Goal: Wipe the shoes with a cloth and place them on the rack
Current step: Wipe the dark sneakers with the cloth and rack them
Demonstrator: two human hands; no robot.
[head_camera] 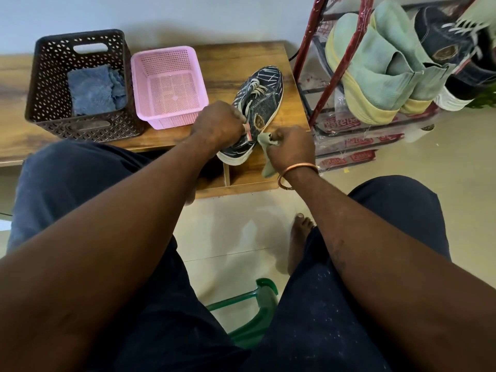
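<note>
A: Where does the dark sneaker (264,103) lie?
B: On the wooden table (230,60), near the pink basket (161,51); the left hand (218,126) curls round its collar by the heel.
A: And the right hand (292,149)?
B: It pinches a bunched green cloth (264,142) just beside the shoe's flank; whether cloth meets shoe is hard to tell.
A: How should the person wipe well?
B: Probably pin the heel firmly; draw the cloth along the sole edge toward the toe; then the rack (334,76).
</note>
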